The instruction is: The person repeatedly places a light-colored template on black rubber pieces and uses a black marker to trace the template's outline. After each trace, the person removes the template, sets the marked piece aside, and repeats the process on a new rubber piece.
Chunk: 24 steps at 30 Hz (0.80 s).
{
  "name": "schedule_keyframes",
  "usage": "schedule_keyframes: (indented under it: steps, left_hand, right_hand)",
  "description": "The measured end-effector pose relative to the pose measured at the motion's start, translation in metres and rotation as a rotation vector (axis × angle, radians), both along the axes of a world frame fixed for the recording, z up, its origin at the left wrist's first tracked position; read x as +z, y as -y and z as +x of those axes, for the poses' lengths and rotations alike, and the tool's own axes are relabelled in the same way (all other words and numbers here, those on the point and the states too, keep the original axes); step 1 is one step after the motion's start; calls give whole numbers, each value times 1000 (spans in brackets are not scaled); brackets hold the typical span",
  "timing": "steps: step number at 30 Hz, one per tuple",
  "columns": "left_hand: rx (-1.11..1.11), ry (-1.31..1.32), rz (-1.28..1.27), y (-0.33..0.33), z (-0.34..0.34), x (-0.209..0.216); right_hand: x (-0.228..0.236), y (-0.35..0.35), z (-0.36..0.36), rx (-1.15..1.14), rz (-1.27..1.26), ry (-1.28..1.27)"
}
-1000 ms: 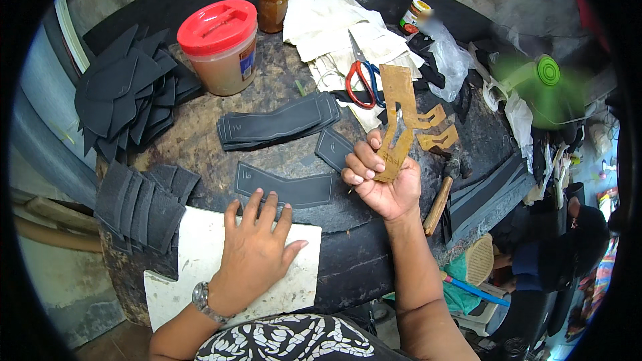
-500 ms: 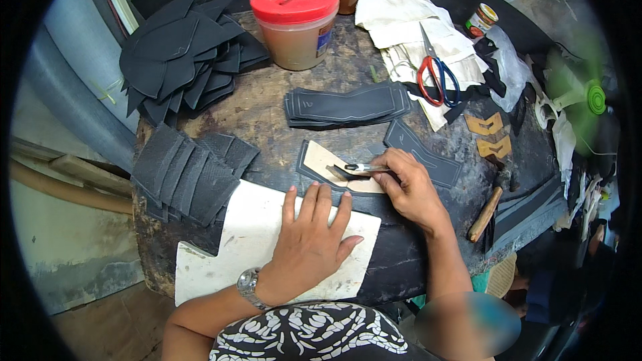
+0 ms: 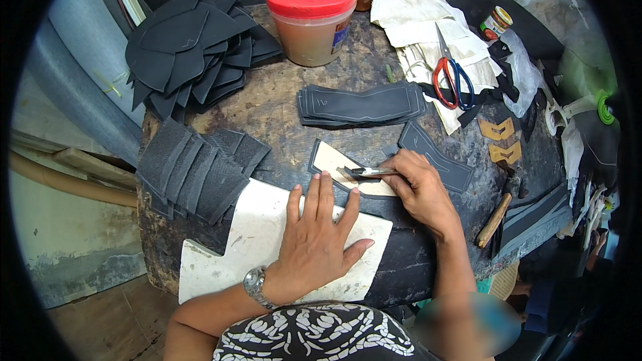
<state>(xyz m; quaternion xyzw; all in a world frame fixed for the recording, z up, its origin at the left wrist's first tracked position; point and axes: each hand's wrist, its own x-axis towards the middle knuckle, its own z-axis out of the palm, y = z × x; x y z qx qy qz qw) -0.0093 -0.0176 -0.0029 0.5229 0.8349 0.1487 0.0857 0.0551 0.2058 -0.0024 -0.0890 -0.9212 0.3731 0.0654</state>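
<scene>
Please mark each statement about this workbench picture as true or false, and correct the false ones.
1. The left hand lies flat on a white sheet. True.
2. The right hand holds the scissors. False: it holds a thin metal tool; the scissors lie on pale cloth.
3. The jar has a blue lid. False: red.
4. A wooden-handled tool lies right of the right hand. True.

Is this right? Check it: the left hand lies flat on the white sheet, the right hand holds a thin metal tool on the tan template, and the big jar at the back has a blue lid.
One detail is wrong: the big jar has a red lid, not blue, as the head view shows. The left hand does lie flat on the white sheet, and the right hand holds the thin metal tool on the tan template.
</scene>
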Motion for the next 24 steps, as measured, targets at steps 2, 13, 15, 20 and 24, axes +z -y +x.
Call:
schedule_keyframes:
  steps: [2, 13, 15, 20, 24]
  left_hand:
    - [1, 0, -2, 0, 0, 0]
    - [9, 0, 16, -1, -2, 2]
    - [7, 0, 10, -1, -2, 2]
    - [11, 19, -2, -1, -3, 2]
    - [10, 41, 11, -1, -3, 2]
  right_hand:
    - [0, -1, -1, 12, 26, -8]
    - [4, -4, -3, 89, 201, -19]
    - [4, -4, -3, 47, 161, -70]
    - [6, -17, 1, -265, 86, -354]
    - [8, -24, 12, -445, -93, -480]
